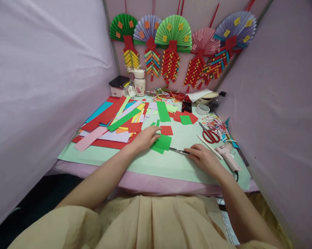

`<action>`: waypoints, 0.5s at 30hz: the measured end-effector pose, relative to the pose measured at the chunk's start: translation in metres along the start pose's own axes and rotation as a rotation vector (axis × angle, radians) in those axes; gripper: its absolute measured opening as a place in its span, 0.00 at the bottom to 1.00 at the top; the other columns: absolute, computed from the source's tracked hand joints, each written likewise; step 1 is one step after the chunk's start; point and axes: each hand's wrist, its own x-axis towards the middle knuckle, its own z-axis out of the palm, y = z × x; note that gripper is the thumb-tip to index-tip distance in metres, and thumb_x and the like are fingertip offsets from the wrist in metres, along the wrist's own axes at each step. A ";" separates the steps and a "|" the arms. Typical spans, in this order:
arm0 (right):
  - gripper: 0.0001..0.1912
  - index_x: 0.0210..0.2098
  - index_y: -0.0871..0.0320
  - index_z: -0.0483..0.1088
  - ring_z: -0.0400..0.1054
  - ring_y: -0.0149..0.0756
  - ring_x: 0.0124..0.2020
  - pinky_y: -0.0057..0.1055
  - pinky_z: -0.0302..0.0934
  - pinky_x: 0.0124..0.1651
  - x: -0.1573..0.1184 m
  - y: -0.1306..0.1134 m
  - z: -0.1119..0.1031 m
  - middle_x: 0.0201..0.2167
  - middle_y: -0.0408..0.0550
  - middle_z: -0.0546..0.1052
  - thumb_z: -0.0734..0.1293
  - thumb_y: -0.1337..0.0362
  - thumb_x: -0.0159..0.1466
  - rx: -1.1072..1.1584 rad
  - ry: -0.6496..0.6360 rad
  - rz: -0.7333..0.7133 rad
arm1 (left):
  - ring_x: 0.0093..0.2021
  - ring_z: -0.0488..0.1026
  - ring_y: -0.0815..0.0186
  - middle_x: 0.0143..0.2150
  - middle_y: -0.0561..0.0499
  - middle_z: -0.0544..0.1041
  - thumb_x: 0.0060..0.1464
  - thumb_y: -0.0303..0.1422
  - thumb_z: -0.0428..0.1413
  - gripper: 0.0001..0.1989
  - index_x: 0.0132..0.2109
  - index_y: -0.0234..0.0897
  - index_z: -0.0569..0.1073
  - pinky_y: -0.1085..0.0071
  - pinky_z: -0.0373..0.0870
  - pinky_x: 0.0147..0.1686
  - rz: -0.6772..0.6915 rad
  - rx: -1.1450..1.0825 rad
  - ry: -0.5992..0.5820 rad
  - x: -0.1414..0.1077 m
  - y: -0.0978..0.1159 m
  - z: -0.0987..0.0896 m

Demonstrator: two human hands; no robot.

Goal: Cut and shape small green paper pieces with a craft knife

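Observation:
My left hand (145,139) rests low over the table with thumb and forefinger apart. Its thumb lies at the edge of a green paper square (164,141), and the forefinger reaches the edge of a red paper square (167,130). Another green piece peeks out under the green square. My right hand (202,157) has its fingertips closed on the near end of a slim dark tool with a metallic tip (177,150). The tip points left and meets the green square's right edge. Its exact kind is too small to make out.
Paper strips (101,121) pile up at left. At right lie red-handled scissors (210,135), a white pen-like stick (209,146), a glue gun (227,155) and paper shreds (216,124). Behind stand a bottle (139,84) and a tape roll (202,109). Paper fan ornaments (173,31) hang above.

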 end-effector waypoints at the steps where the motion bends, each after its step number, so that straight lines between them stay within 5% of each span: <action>1: 0.15 0.50 0.53 0.72 0.68 0.41 0.41 0.37 0.64 0.42 0.001 0.000 0.000 0.40 0.53 0.73 0.59 0.63 0.68 0.013 -0.008 0.004 | 0.58 0.65 0.60 0.57 0.44 0.71 0.62 0.35 0.47 0.18 0.56 0.38 0.68 0.62 0.61 0.58 0.049 0.006 -0.002 0.000 -0.001 0.001; 8: 0.15 0.50 0.51 0.72 0.69 0.40 0.40 0.37 0.65 0.43 0.001 -0.004 -0.003 0.39 0.51 0.73 0.58 0.62 0.68 0.082 -0.047 0.032 | 0.62 0.62 0.64 0.61 0.49 0.69 0.63 0.27 0.45 0.18 0.54 0.43 0.73 0.66 0.60 0.60 0.278 0.001 -0.381 0.000 -0.002 0.009; 15: 0.15 0.50 0.51 0.72 0.69 0.39 0.39 0.36 0.64 0.43 -0.001 -0.011 -0.002 0.39 0.51 0.73 0.58 0.61 0.68 0.086 -0.083 0.032 | 0.57 0.67 0.60 0.56 0.45 0.73 0.63 0.28 0.46 0.16 0.52 0.41 0.75 0.62 0.61 0.57 0.344 0.082 -0.289 0.004 -0.002 0.015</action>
